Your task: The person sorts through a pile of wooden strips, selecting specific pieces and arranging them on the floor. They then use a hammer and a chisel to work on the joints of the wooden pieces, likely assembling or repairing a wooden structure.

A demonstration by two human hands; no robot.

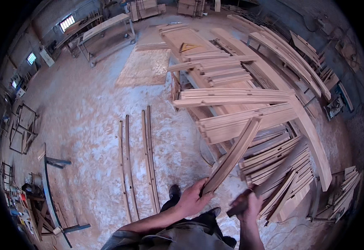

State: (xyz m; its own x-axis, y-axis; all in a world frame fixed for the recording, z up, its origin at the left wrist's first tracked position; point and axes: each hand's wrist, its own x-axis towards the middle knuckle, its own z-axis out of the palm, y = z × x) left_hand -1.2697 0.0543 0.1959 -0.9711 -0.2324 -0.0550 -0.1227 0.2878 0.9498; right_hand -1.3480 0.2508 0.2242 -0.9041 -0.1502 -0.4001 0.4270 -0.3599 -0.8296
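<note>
My left hand (191,198) is closed around the lower end of a grooved wooden strip (233,155), which slants up and away to the right. To its right, my right hand (252,207) grips a darker, long wooden piece (280,169) near its lower end. That piece is blurred, and it passes over a stack of narrow wooden strips (269,160). Beyond my hands, a bundle of grooved strips (232,98) lies across the wide boards of the workbench (184,39).
Several long thin strips (146,154) lie on the dusty floor to the left. A yellow set square (189,47) rests on the far boards. At far left stands a long table on wheels (105,27); nearer is a dark metal stand (50,196). More planks (292,58) are piled at right.
</note>
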